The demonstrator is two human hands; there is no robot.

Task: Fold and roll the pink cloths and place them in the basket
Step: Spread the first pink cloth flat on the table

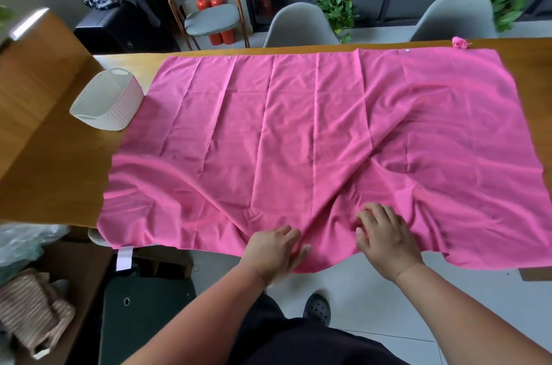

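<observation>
Both hands are down on the near edge of the pink cloth (298,131): the left hand (273,251) lies flat on it with the fingers straight and close together, while the right hand (385,239), just beside it, has its fingers (366,215) curled down into the fabric, gripping a pucker from which creases fan out. That cloth is spread wide over the counter (59,170) and covers most of it. Its near edge droops over the counter's front, a white tag (124,258) hanging off the left corner, and its far edge runs close along the back. Bare wood shows only on the left, where the white basket (107,99) stands upright, just touching the cloth's left edge. A small pink bundle (460,42) sits at the far right corner. Grey chairs (301,25) stand beyond the counter.
</observation>
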